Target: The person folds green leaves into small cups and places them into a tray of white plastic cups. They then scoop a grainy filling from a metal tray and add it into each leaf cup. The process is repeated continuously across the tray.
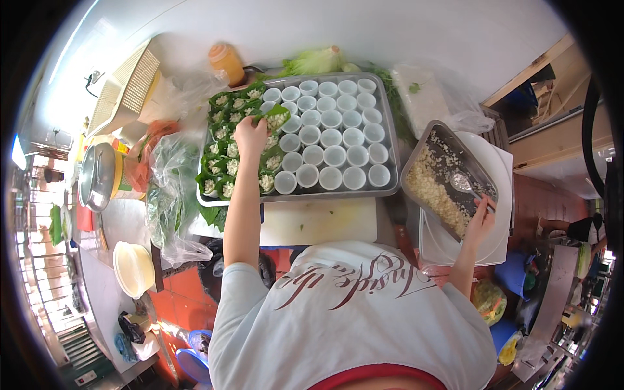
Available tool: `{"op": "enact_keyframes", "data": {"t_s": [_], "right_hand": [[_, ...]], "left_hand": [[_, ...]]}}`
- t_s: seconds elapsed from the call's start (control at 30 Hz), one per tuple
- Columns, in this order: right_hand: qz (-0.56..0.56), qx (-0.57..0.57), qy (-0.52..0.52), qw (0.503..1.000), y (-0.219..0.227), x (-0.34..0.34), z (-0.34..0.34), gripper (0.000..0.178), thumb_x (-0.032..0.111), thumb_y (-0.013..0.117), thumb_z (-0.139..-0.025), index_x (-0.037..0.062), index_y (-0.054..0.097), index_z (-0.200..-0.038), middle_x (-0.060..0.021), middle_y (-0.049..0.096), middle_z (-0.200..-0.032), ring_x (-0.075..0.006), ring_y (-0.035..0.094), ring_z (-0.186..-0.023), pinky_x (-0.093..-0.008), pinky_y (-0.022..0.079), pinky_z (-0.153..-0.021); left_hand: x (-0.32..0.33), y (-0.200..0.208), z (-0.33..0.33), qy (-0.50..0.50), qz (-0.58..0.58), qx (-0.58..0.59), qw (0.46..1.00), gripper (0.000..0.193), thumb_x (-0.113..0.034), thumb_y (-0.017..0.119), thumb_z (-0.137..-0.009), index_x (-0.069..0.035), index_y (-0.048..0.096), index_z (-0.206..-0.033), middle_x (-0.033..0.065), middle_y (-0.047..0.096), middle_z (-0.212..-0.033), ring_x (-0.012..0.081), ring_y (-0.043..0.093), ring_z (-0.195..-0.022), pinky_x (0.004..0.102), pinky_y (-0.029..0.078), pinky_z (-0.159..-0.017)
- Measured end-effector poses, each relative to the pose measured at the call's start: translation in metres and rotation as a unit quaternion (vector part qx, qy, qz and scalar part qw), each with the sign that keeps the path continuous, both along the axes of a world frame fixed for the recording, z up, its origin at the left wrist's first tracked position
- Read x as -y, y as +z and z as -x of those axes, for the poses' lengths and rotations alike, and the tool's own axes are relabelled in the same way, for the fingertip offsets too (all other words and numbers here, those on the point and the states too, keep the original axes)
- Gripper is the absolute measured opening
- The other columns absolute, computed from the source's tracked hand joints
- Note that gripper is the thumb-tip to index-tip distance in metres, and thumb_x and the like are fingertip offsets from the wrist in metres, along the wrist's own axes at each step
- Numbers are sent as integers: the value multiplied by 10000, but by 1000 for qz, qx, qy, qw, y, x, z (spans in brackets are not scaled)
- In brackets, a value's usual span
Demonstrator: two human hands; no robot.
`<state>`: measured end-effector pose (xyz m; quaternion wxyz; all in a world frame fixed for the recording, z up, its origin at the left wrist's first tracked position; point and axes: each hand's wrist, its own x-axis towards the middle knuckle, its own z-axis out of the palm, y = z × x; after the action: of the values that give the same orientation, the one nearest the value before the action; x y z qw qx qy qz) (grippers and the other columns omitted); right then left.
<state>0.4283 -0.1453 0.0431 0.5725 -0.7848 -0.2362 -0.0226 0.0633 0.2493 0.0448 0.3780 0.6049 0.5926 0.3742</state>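
Observation:
My left hand [251, 135] pinches a green leaf cup [278, 117] filled with white chopped food, over the large metal tray [398, 146]. White cups [331, 138] stand in rows across the tray's middle and right. At its left, several cups hold leaves [215, 164] topped with the same white filling. My right hand [480, 224] is closed round the handle of a metal spoon [463, 182]. The spoon's bowl rests in a smaller, tilted metal pan [416, 184] of white chopped food [434, 188], which lies mostly along the pan's left and lower side.
A white cutting board [318, 221] lies before the large tray. Left of it are a clear bag of leaves [170, 188], a metal bowl [97, 177] and a cream basket [123, 88]. Behind stand an orange-lidded jar [226, 64] and leafy greens [318, 60]. A white package [421, 97] lies behind right.

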Motion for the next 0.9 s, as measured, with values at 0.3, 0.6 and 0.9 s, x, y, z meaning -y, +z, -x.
{"op": "enact_keyframes", "data": {"t_s": [0.3, 0.6, 0.9], "right_hand": [[-9, -9, 38, 999, -5, -10, -4, 246, 174, 478, -951, -32, 542, -1070, -85, 599, -1035, -148, 593, -867, -247, 445, -782], [71, 93, -21, 993, -10, 7, -30, 338, 255, 521, -931, 1, 533, -1153, -133, 587, -1065, -222, 544, -993, -316, 404, -888], [123, 61, -56, 989, 27, 18, -51, 364, 297, 531, -916, -15, 585, -1096, -128, 601, -1090, -208, 549, -1010, -303, 403, -899]], "left_hand": [[-17, 1, -14, -67, -70, -347, 933, 165, -119, 586, -717, -7, 649, -819, 209, 642, -873, 365, 622, -839, 428, 505, -741], [25, 18, 10, -14, -254, -287, 924, 185, -138, 541, -816, 11, 608, -903, 181, 590, -797, 334, 593, -817, 419, 487, -706], [161, -5, 143, 203, -255, -112, 939, 217, -119, 616, -812, 10, 598, -985, 132, 572, -886, 277, 549, -851, 355, 436, -776]]}}
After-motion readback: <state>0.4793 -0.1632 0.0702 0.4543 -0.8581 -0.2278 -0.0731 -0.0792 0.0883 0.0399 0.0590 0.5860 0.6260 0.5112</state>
